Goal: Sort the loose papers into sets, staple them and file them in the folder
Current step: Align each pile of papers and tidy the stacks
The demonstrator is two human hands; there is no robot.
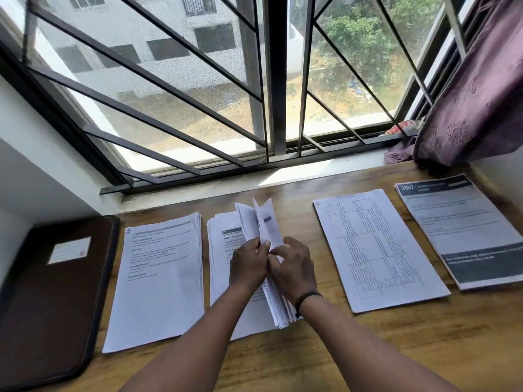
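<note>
A sheaf (268, 258) is pinched upright between left hand (249, 267) and right hand (294, 267), long axis running away. Sorted piles (158, 278) lie flat either side of the grip.

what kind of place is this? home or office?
Probably a home desk, not an office: a wooden table pushed against a barred window, a purple curtain at its right side, and an apartment block outside. Upper floor, judging by the downward view.

Dark brown folder (53, 301) — purple curtain (478, 89)
</note>
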